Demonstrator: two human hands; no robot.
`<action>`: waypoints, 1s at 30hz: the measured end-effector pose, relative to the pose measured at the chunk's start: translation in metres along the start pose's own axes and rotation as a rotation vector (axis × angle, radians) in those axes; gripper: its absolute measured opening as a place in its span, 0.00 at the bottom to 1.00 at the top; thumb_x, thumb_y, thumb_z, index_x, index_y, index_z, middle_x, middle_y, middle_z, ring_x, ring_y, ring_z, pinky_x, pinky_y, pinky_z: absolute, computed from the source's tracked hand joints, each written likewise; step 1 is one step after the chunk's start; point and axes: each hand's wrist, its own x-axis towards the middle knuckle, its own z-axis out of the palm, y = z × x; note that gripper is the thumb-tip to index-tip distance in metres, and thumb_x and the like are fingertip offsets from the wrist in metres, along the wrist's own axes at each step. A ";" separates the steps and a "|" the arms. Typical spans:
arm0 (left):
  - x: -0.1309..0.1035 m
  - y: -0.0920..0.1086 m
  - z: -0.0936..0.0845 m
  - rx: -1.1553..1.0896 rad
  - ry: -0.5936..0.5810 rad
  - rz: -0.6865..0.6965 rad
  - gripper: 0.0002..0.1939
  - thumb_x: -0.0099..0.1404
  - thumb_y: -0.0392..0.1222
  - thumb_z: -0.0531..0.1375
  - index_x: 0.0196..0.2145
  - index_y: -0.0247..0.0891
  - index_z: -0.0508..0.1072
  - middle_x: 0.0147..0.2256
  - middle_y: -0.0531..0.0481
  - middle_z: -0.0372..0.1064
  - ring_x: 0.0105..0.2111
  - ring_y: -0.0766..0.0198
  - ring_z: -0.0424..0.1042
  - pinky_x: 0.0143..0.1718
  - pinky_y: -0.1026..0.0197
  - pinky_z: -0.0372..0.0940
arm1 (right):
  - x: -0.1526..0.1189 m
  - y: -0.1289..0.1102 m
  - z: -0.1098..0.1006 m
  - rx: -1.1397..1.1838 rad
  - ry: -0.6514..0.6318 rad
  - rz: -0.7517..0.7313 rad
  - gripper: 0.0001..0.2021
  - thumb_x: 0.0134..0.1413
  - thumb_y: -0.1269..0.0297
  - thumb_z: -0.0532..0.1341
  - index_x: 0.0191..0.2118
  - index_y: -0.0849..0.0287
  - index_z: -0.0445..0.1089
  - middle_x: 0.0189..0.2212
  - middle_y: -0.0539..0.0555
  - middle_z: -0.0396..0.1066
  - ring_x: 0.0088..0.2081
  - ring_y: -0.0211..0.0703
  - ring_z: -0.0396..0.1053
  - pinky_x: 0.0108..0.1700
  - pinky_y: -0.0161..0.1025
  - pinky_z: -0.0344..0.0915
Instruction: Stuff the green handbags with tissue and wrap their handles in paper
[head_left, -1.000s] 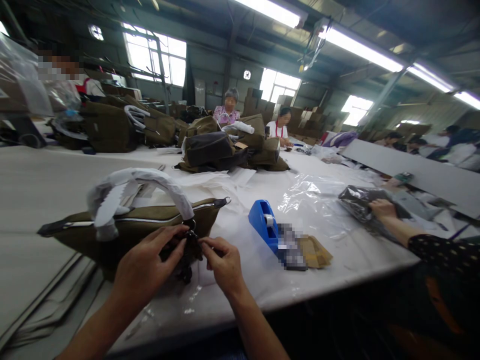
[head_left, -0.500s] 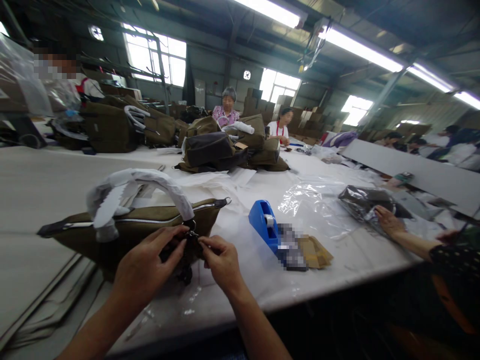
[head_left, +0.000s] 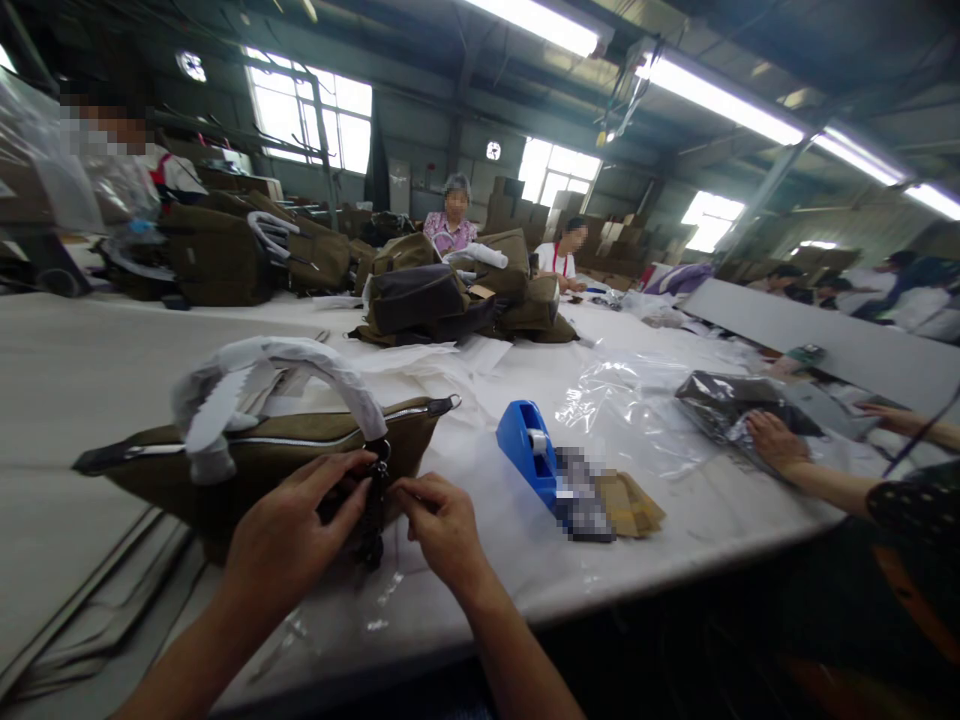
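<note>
An olive handbag (head_left: 277,432) with a silver zip stands on the table before me, its handle (head_left: 274,355) wrapped in white paper. From a metal ring at the handle's right base hangs a dark, braided-looking bag charm (head_left: 372,525). My left hand (head_left: 289,535) is against the bag's front, fingers curled around the charm's upper part. Just right of the charm, my right hand (head_left: 444,525) is closed in a pinch; whatever is between its fingertips is too small to make out.
A blue tape dispenser (head_left: 526,450) stands right of the bag, beside brown paper tags (head_left: 630,503). Clear plastic bags (head_left: 630,410) lie beyond. At right, a co-worker's hand (head_left: 776,443) rests on a plastic-wrapped dark item. Several olive bags (head_left: 420,295) are piled at the back.
My right hand has drawn slightly off the metal clip, and the charm now hangs straight beneath the ring. The co-worker's other hand has come into fuller view at right.
</note>
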 end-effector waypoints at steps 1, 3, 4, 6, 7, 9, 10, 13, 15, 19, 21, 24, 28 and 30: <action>0.000 0.000 0.000 -0.005 0.000 -0.001 0.22 0.74 0.58 0.56 0.54 0.47 0.83 0.53 0.47 0.85 0.50 0.45 0.85 0.50 0.48 0.80 | 0.000 0.001 0.001 0.016 0.005 0.005 0.09 0.61 0.62 0.67 0.38 0.51 0.89 0.29 0.49 0.72 0.25 0.36 0.66 0.28 0.34 0.62; 0.000 -0.001 0.001 -0.010 -0.001 -0.005 0.22 0.74 0.58 0.56 0.54 0.48 0.83 0.53 0.48 0.85 0.50 0.45 0.85 0.50 0.47 0.79 | 0.001 0.003 0.003 0.037 0.010 0.008 0.10 0.61 0.60 0.67 0.39 0.52 0.89 0.30 0.50 0.72 0.24 0.35 0.66 0.27 0.34 0.62; 0.000 -0.001 0.001 -0.010 -0.002 -0.008 0.23 0.74 0.59 0.56 0.54 0.48 0.83 0.53 0.48 0.85 0.50 0.45 0.85 0.49 0.47 0.79 | 0.002 0.004 0.004 0.039 0.011 0.004 0.10 0.61 0.60 0.67 0.39 0.52 0.89 0.31 0.50 0.73 0.25 0.36 0.66 0.26 0.34 0.62; -0.001 -0.001 0.001 -0.007 -0.004 -0.011 0.23 0.74 0.59 0.56 0.54 0.48 0.83 0.53 0.48 0.85 0.51 0.45 0.85 0.49 0.48 0.79 | 0.003 0.002 0.006 0.020 0.016 -0.019 0.10 0.62 0.61 0.67 0.40 0.52 0.89 0.31 0.50 0.73 0.26 0.37 0.67 0.27 0.34 0.64; -0.001 -0.001 0.001 -0.003 -0.006 -0.011 0.24 0.74 0.60 0.55 0.54 0.48 0.83 0.53 0.48 0.84 0.51 0.45 0.85 0.49 0.48 0.79 | 0.003 0.000 0.006 0.002 0.021 -0.042 0.10 0.63 0.61 0.67 0.40 0.52 0.89 0.31 0.50 0.74 0.27 0.38 0.68 0.29 0.34 0.66; -0.001 -0.001 0.000 0.001 -0.008 -0.008 0.25 0.75 0.62 0.55 0.54 0.48 0.83 0.54 0.47 0.84 0.51 0.45 0.85 0.49 0.49 0.79 | 0.005 -0.006 0.006 -0.055 0.044 -0.112 0.09 0.65 0.62 0.67 0.41 0.51 0.88 0.32 0.51 0.75 0.30 0.40 0.72 0.34 0.36 0.69; -0.001 -0.001 -0.001 0.000 -0.010 -0.006 0.26 0.76 0.64 0.54 0.54 0.48 0.84 0.54 0.47 0.84 0.52 0.44 0.85 0.49 0.49 0.79 | 0.006 -0.009 0.005 -0.094 0.056 -0.154 0.09 0.66 0.63 0.67 0.42 0.51 0.88 0.33 0.52 0.77 0.33 0.42 0.74 0.37 0.36 0.71; 0.003 -0.001 -0.004 -0.033 -0.011 -0.011 0.31 0.76 0.71 0.52 0.53 0.50 0.85 0.53 0.49 0.85 0.51 0.46 0.85 0.49 0.50 0.79 | 0.010 -0.018 0.001 -0.257 0.065 -0.262 0.11 0.69 0.65 0.65 0.46 0.49 0.88 0.38 0.54 0.80 0.39 0.45 0.78 0.45 0.38 0.73; 0.007 -0.001 -0.007 -0.066 -0.003 -0.020 0.36 0.74 0.77 0.50 0.51 0.51 0.86 0.51 0.50 0.85 0.48 0.47 0.86 0.48 0.51 0.79 | 0.012 -0.021 -0.001 -0.355 0.058 -0.299 0.12 0.70 0.66 0.64 0.48 0.48 0.87 0.40 0.54 0.81 0.41 0.45 0.79 0.46 0.38 0.74; 0.014 -0.002 -0.013 -0.122 0.007 -0.011 0.42 0.69 0.83 0.49 0.45 0.48 0.88 0.45 0.48 0.87 0.45 0.47 0.87 0.52 0.51 0.79 | 0.014 -0.022 0.000 -0.351 0.070 -0.354 0.10 0.70 0.66 0.66 0.48 0.49 0.87 0.41 0.55 0.82 0.42 0.46 0.81 0.49 0.38 0.77; 0.015 -0.002 -0.015 -0.136 0.018 -0.020 0.43 0.68 0.84 0.49 0.43 0.47 0.88 0.44 0.47 0.87 0.44 0.47 0.87 0.52 0.51 0.79 | 0.013 -0.025 0.001 -0.281 0.119 -0.388 0.10 0.69 0.67 0.67 0.48 0.50 0.87 0.42 0.55 0.83 0.44 0.47 0.81 0.52 0.39 0.77; 0.016 0.002 -0.017 -0.188 0.025 -0.057 0.40 0.66 0.84 0.53 0.40 0.48 0.87 0.41 0.49 0.87 0.41 0.49 0.87 0.50 0.53 0.80 | 0.010 -0.034 0.002 -0.160 0.150 -0.423 0.12 0.69 0.68 0.66 0.51 0.51 0.86 0.46 0.55 0.85 0.48 0.48 0.83 0.56 0.41 0.78; 0.017 0.009 -0.019 -0.313 0.048 -0.061 0.35 0.64 0.81 0.60 0.39 0.47 0.87 0.39 0.50 0.87 0.39 0.53 0.86 0.49 0.58 0.79 | 0.011 -0.043 0.004 -0.035 -0.008 -0.390 0.11 0.67 0.64 0.68 0.51 0.49 0.86 0.49 0.53 0.85 0.49 0.50 0.84 0.55 0.44 0.79; 0.018 0.012 -0.020 -0.343 0.053 -0.039 0.34 0.65 0.79 0.62 0.39 0.46 0.87 0.39 0.50 0.87 0.39 0.54 0.86 0.48 0.60 0.79 | 0.014 -0.042 0.005 -0.004 -0.026 -0.342 0.10 0.64 0.63 0.70 0.49 0.50 0.86 0.47 0.53 0.86 0.46 0.51 0.84 0.54 0.44 0.79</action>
